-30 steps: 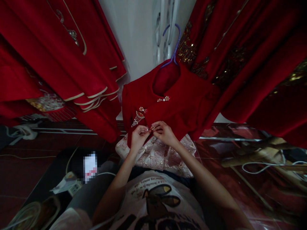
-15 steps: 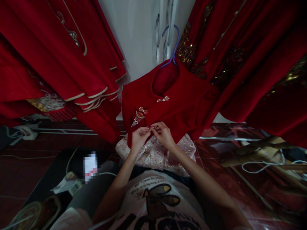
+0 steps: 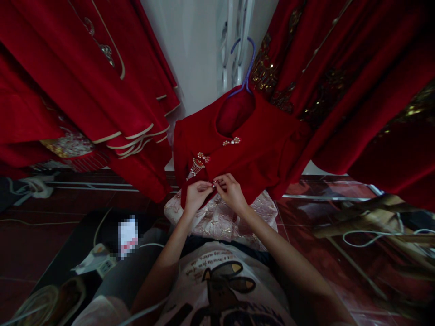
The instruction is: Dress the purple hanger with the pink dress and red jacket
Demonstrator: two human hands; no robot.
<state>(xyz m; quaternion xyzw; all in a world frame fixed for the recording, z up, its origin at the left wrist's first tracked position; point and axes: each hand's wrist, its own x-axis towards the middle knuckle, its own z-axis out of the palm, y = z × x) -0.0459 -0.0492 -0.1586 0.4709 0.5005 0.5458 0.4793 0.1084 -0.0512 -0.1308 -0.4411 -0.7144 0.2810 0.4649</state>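
A red jacket [image 3: 253, 149] hangs before me on a purple hanger [image 3: 252, 63]. Near its neckline sits a pearl and gold ornament [image 3: 232, 141], and lower down on the chest is a tasselled brooch [image 3: 198, 164]. At the jacket's lower front, my left hand [image 3: 197, 195] and my right hand [image 3: 232, 192] meet with fingertips pinched together. Between them shows a small beaded fastener [image 3: 214, 184], partly hidden by the fingers; both hands grip it. Below the jacket, a pale pink brocade cloth [image 3: 222, 222] lies over my lap.
More red garments hang at the left [image 3: 129, 90] and the right [image 3: 356, 99], some with gold sequins. On a dark surface at lower left stand a power strip [image 3: 106, 266] and a roll [image 3: 37, 305]. Wooden pieces [image 3: 377, 222] with a white cable lie at the right.
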